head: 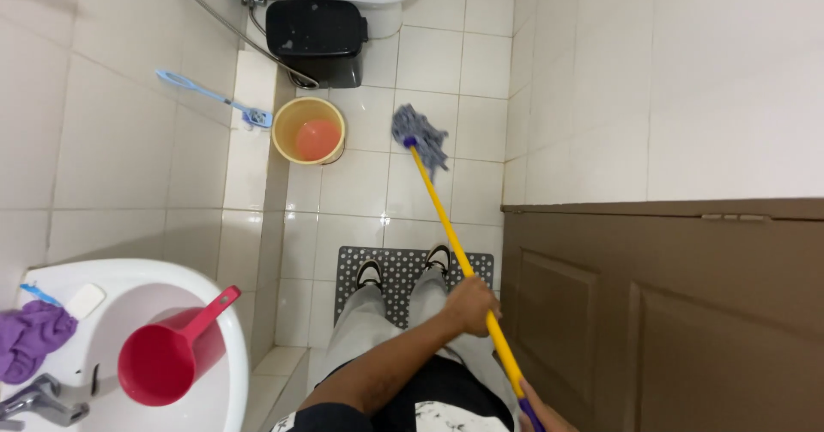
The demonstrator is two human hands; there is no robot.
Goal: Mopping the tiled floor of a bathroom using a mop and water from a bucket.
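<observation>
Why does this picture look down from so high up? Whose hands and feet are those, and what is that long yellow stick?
The camera sits on a person's head, so you see what they see when looking down in a bathroom. Those are their own shoes on a dotted mat. The yellow stick is a mop handle, with the grey mop head resting on the tiled floor. The left hand grips the handle in the middle, and the right hand holds its purple end. Nearby stand a yellow bucket and a black bin. A red scoop sits in the white sink.
</observation>
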